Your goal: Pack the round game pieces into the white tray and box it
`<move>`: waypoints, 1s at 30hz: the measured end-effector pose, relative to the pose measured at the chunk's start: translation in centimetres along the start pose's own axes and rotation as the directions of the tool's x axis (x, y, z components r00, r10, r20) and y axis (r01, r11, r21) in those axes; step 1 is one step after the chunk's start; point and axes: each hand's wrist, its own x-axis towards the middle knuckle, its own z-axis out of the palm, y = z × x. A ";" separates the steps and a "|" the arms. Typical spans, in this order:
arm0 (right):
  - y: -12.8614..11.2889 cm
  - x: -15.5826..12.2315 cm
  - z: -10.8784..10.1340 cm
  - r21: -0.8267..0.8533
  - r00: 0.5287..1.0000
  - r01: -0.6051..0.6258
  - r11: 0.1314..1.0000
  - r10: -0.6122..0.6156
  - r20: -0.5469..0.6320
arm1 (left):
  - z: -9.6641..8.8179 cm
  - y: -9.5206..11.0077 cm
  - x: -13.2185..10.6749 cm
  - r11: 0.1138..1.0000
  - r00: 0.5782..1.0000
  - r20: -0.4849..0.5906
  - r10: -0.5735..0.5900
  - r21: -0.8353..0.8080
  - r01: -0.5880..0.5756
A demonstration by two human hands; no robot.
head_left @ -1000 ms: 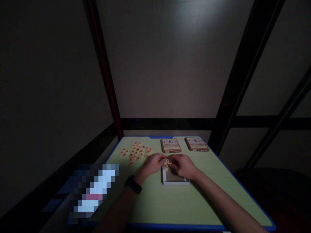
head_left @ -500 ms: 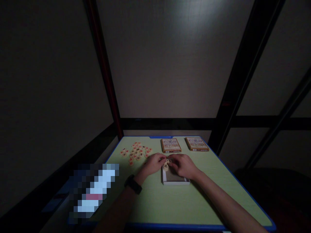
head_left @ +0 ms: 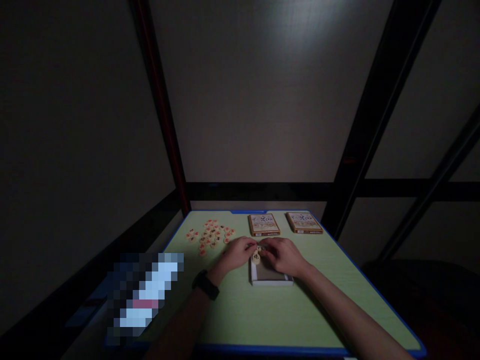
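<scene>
Both hands meet over the back left corner of a shallow open box with a white rim and a brown inside. A few round Chinese chess pieces with dark characters sit in that corner. My left hand, a black watch on its wrist, has its fingertips closed at the box's left edge, on a piece partly hidden by the fingers. From the other side my right hand reaches over the box, its thumb and fingers curled round the pieces there. Those fingers cover much of the box's back part.
Several loose Chinese chess pieces, most with red characters, lie scattered on the green table at the back left. Two closed printed game boxes lie at the back. A pixelated patch covers the left edge.
My right fingers have shifted slightly over the pieces, so less of the rear one shows. The box and my left hand look nearly unmoved.
</scene>
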 end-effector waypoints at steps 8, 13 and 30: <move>0.2 0.0 0.2 0.021 0.999 0.023 1.000 -0.022 -0.033 | 0.3 -0.2 0.0 1.000 1.000 -0.022 0.003 -0.011 -0.003; 0.5 0.0 0.4 0.020 0.996 0.054 0.998 -0.053 -0.069 | -0.9 0.5 0.4 0.995 0.971 -0.238 -0.009 0.099 0.033; 1.2 0.0 0.8 0.032 0.983 0.102 0.994 -0.095 -0.158 | -10.1 -7.3 0.5 0.554 0.767 -0.191 -0.613 0.588 0.589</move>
